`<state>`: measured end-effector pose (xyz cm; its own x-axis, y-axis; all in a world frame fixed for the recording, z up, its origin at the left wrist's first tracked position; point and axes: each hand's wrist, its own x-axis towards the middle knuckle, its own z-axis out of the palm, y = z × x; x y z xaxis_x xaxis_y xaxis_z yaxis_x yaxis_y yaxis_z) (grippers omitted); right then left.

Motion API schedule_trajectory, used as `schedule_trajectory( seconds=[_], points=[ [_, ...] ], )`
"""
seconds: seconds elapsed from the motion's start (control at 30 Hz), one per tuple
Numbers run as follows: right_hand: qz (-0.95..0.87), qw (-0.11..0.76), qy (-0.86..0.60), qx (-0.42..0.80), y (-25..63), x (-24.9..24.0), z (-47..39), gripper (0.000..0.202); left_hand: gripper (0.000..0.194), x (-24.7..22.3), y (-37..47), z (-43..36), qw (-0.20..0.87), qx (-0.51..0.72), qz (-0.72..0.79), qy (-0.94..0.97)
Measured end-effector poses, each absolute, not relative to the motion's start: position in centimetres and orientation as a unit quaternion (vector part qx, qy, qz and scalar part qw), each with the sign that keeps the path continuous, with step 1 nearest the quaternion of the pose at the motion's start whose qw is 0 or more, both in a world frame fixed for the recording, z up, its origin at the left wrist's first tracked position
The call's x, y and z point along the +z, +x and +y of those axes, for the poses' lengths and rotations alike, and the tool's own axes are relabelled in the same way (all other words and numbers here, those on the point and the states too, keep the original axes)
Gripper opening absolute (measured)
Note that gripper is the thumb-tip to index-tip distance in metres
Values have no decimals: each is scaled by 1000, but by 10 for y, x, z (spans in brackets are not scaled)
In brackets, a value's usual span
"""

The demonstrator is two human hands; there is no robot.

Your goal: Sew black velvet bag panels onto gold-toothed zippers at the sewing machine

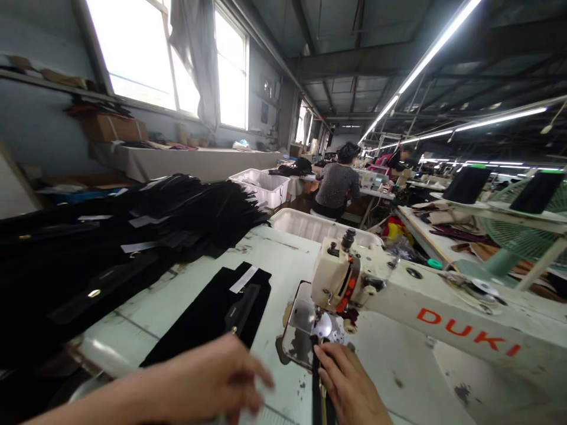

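Under the right hand [349, 383] — black strap [317, 389], left hand [212, 378] apart.

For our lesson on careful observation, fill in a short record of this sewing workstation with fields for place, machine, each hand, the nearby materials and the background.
Place: garment workshop, white sewing table
Machine: white sewing machine with red lettering DUKI
Left hand: blurred, open, over the black fabric piece with a white label
Right hand: fingers resting on a narrow black strip by the presser foot
Materials: large pile of black pieces on the left
Background: seated person facing away, white bins
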<state>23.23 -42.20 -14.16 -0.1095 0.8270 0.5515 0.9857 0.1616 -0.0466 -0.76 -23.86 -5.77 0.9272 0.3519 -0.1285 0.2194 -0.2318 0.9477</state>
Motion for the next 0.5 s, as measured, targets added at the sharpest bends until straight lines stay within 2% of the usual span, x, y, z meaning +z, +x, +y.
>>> schedule_trajectory(
  seconds=[0.17,0.23,0.33,0.5],
  points=[
    [-712,233,-643,-161,231,-143,-416,32,52,-50,30,-142,377,108,222,893],
    [-725,225,-627,-175,232,-147,-418,32,46,-58,44,-127,333,94,216,913],
    [-736,206,-614,-199,231,-153,-424,33,25,-76,57,-139,304,80,207,927],
    [-716,187,-650,-170,220,-146,-428,37,19,-87,76,-202,325,94,208,918]
  ],
)
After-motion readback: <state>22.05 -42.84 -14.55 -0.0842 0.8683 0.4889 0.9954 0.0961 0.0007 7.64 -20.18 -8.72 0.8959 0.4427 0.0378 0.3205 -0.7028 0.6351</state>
